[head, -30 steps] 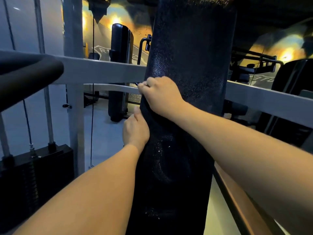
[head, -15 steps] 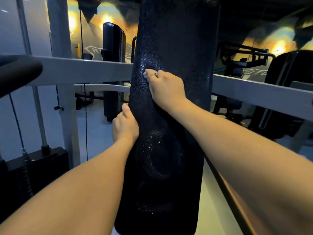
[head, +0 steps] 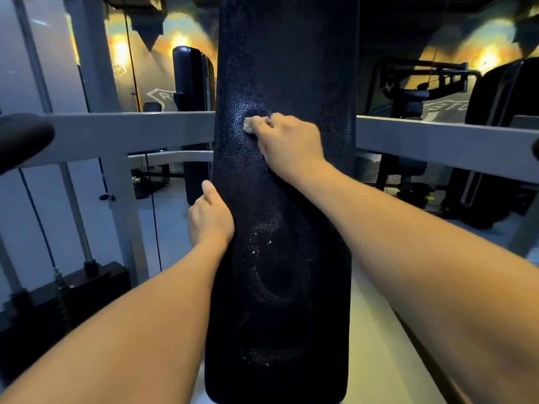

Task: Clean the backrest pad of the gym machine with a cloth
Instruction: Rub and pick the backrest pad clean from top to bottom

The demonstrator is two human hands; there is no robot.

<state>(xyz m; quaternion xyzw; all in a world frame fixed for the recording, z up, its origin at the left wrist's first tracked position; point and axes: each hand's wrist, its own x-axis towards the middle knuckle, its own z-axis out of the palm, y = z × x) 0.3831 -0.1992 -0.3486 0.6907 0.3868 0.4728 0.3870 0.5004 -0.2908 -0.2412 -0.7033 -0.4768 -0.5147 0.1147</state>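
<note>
Head view: the backrest pad (head: 285,258) stands upright in the middle, black and grained, running from the top of the frame almost to the bottom. The right hand (head: 287,141) lies on the pad's front face, above mid-height and left of its centre line. Its fingers are curled around a small pale cloth (head: 250,125) bunched into a wad, and only a tip of the wad shows past the fingertips, pressed to the pad. The left hand (head: 210,220) is on the pad's left edge, lower than the right. Its thumb points up along the edge and its fingers pass behind the pad, out of sight, so it reads as a grip that steadies the pad. Pale specks (head: 254,252) dot the pad's face below the right hand, and more sit near its foot. Grey frame bars (head: 131,126) run off from behind the pad to either side.

As I judge the risks, the wad is so small that knuckles and fingertips may rub the pad instead of the cloth and smear it. A hard stroke could pull the wad from the fingers and drop it at the foot of the pad. If the specks are lint from the cloth, wiping adds more. On so dark a surface missed strips are hard to spot, most likely near the pad's top and right edge.
</note>
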